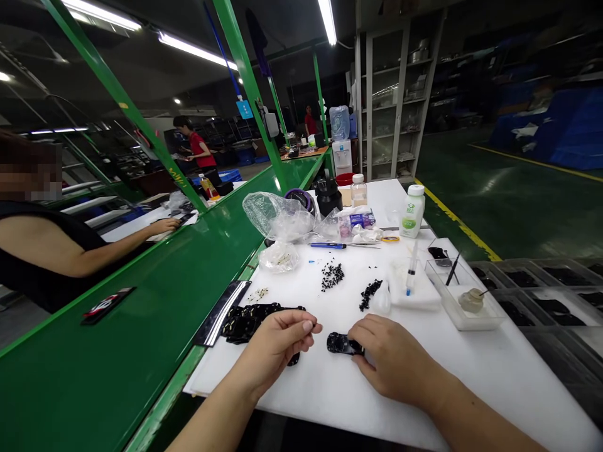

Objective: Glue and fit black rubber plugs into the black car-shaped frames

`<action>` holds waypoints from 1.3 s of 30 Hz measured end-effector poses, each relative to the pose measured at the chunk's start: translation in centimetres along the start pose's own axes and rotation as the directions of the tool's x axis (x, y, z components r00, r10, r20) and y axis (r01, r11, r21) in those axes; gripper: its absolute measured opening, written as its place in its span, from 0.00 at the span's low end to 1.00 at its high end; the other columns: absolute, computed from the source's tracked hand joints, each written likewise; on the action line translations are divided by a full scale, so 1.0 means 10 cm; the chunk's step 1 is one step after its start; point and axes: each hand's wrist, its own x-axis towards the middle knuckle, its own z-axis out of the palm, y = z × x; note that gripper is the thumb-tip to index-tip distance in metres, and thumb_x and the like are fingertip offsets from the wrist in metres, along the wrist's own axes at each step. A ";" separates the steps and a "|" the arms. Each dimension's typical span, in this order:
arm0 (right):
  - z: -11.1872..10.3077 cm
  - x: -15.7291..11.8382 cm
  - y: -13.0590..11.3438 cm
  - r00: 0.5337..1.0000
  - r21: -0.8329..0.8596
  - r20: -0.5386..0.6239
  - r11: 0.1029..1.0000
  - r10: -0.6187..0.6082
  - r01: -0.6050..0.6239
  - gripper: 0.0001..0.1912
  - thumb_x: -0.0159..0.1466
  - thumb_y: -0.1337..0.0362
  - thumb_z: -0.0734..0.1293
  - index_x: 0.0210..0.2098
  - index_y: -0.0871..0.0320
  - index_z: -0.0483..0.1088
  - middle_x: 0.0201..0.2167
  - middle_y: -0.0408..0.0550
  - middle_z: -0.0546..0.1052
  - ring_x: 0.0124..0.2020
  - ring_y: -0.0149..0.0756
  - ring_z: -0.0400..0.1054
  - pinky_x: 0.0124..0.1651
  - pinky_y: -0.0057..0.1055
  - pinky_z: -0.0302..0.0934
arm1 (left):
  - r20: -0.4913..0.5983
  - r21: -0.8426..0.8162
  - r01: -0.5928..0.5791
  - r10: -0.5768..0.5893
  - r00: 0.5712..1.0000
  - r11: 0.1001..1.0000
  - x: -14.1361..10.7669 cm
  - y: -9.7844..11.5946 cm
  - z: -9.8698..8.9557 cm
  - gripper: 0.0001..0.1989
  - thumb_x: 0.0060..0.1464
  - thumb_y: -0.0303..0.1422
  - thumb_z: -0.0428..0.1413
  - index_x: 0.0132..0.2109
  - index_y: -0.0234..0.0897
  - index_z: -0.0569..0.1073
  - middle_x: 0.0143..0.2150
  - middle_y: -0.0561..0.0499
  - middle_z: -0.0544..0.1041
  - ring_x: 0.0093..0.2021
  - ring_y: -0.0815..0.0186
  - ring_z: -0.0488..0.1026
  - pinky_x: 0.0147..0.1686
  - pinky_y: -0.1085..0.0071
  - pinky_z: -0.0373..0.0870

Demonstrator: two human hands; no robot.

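Note:
My right hand (393, 358) rests on the white table with thumb and fingers closed around one end of a small black plastic part (338, 343). Just left of it, my left hand (282, 342) is raised a little, its thumb and forefinger pinched together; whatever sits between the tips is too small to make out. Behind the left hand lies a cluster of similar black parts (242, 321), partly hidden by it. Farther back are a pile of tiny black pieces (332, 276) and a second black pile (370, 294). A few tiny pale pieces (261, 293) lie near the cluster.
A syringe (411, 270) lies on a white pad beside a clear tray (475, 319) holding a small jar (471, 300). Tweezers (367, 245), plastic bags (282, 220) and a white bottle (412, 210) stand farther back. A green conveyor (155, 314) runs along the left; a co-worker's arm (113, 248) reaches beyond it.

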 end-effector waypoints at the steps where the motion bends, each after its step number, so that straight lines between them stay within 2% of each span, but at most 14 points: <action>1: 0.00 0.00 0.00 1.000 0.002 0.001 1.000 0.001 -0.001 0.08 0.60 0.72 0.64 0.39 0.57 0.68 0.36 0.46 0.72 0.39 0.39 0.63 0.42 0.36 0.59 | -0.009 0.013 -0.008 0.008 1.000 1.000 0.00 0.00 0.01 0.09 0.45 0.32 0.68 0.33 0.33 0.79 0.32 0.47 0.81 0.25 0.75 0.70 0.28 0.79 0.65; 5: 0.01 -0.02 0.00 1.000 0.012 -0.001 1.000 -0.005 0.005 0.09 0.60 0.72 0.64 0.40 0.58 0.68 0.37 0.47 0.72 0.40 0.40 0.64 0.43 0.37 0.60 | -0.036 0.007 -0.040 0.040 0.999 0.999 0.00 -0.01 0.04 0.10 0.42 0.30 0.69 0.32 0.34 0.77 0.31 0.47 0.81 0.27 0.73 0.72 0.29 0.77 0.66; 8: 0.01 -0.02 0.00 1.000 0.021 -0.005 1.000 -0.003 0.003 0.09 0.60 0.72 0.64 0.40 0.58 0.68 0.37 0.47 0.72 0.40 0.40 0.64 0.43 0.37 0.61 | -0.033 -0.020 -0.024 0.024 0.999 1.000 0.00 0.00 0.03 0.13 0.39 0.29 0.71 0.32 0.34 0.76 0.31 0.47 0.81 0.29 0.71 0.73 0.32 0.76 0.67; 11: 0.00 -0.02 0.01 1.000 0.041 -0.016 0.999 -0.006 0.007 0.09 0.60 0.72 0.64 0.40 0.58 0.68 0.37 0.47 0.72 0.40 0.40 0.64 0.43 0.37 0.61 | -0.021 -0.005 -0.002 0.002 1.000 1.000 0.01 0.00 0.02 0.14 0.37 0.28 0.71 0.33 0.35 0.76 0.32 0.48 0.81 0.29 0.71 0.73 0.32 0.76 0.67; 14: 0.00 -0.02 0.02 0.999 0.070 -0.053 0.998 -0.007 0.011 0.12 0.59 0.73 0.64 0.42 0.57 0.67 0.38 0.47 0.72 0.40 0.40 0.65 0.43 0.38 0.62 | -0.030 0.025 -0.035 0.036 0.999 0.999 0.01 0.00 0.01 0.13 0.37 0.28 0.71 0.32 0.35 0.77 0.31 0.49 0.80 0.30 0.71 0.73 0.32 0.76 0.66; 18: -0.02 -0.02 0.03 0.983 0.188 -0.181 0.982 0.018 0.017 0.15 0.58 0.75 0.63 0.43 0.57 0.66 0.39 0.46 0.71 0.37 0.37 0.65 0.39 0.36 0.63 | -0.036 0.194 -0.135 0.144 0.989 0.972 0.01 -0.01 0.02 0.09 0.43 0.33 0.68 0.31 0.36 0.78 0.28 0.51 0.78 0.29 0.71 0.70 0.32 0.75 0.65; 21: -0.04 -0.02 0.04 0.952 0.344 -0.278 0.939 0.125 -0.023 0.14 0.57 0.76 0.63 0.41 0.55 0.65 0.39 0.45 0.70 0.30 0.31 0.64 0.34 0.32 0.65 | -0.052 0.396 -0.193 0.232 0.971 0.898 0.03 -0.04 0.06 0.07 0.47 0.34 0.65 0.31 0.36 0.79 0.27 0.51 0.77 0.29 0.69 0.70 0.31 0.74 0.64; 23: -0.06 -0.01 0.05 0.925 0.450 -0.312 0.891 0.215 -0.056 0.14 0.57 0.75 0.63 0.41 0.55 0.66 0.40 0.44 0.70 0.29 0.29 0.64 0.32 0.30 0.67 | -0.092 0.469 -0.196 0.269 0.959 0.861 0.06 -0.07 0.10 0.06 0.47 0.34 0.65 0.30 0.36 0.79 0.27 0.51 0.77 0.29 0.68 0.70 0.31 0.74 0.64; 26: -0.08 0.01 0.06 0.901 0.525 -0.335 0.848 0.277 -0.066 0.14 0.57 0.74 0.64 0.41 0.54 0.67 0.41 0.45 0.70 0.34 0.31 0.67 0.34 0.29 0.70 | -0.129 0.418 -0.172 0.246 0.961 0.892 0.13 -0.13 0.17 0.06 0.45 0.33 0.66 0.30 0.36 0.80 0.25 0.51 0.77 0.29 0.67 0.70 0.31 0.73 0.65; 32: -0.07 0.02 0.10 0.889 0.525 -0.365 0.850 0.277 -0.049 0.15 0.59 0.73 0.64 0.44 0.54 0.69 0.44 0.46 0.71 0.39 0.34 0.69 0.36 0.31 0.73 | -0.092 0.111 -0.094 0.105 0.990 0.989 0.28 -0.16 0.21 0.09 0.40 0.34 0.69 0.31 0.35 0.81 0.29 0.48 0.79 0.26 0.70 0.69 0.32 0.72 0.66; 34: -0.07 0.02 0.11 0.875 0.529 -0.384 0.847 0.296 -0.054 0.15 0.59 0.72 0.64 0.45 0.54 0.70 0.45 0.47 0.71 0.40 0.35 0.69 0.38 0.31 0.73 | -0.114 0.103 -0.103 0.115 0.987 0.989 0.32 -0.15 0.20 0.10 0.40 0.34 0.69 0.30 0.35 0.80 0.30 0.48 0.79 0.26 0.71 0.69 0.31 0.73 0.66; 39: -0.10 0.01 0.12 0.834 0.531 -0.451 0.847 0.317 -0.034 0.15 0.60 0.71 0.65 0.46 0.53 0.70 0.46 0.47 0.72 0.45 0.37 0.69 0.40 0.32 0.74 | -0.178 0.240 -0.198 0.243 0.953 0.950 0.36 -0.14 0.25 0.09 0.42 0.34 0.68 0.31 0.36 0.79 0.27 0.51 0.78 0.29 0.68 0.71 0.34 0.72 0.66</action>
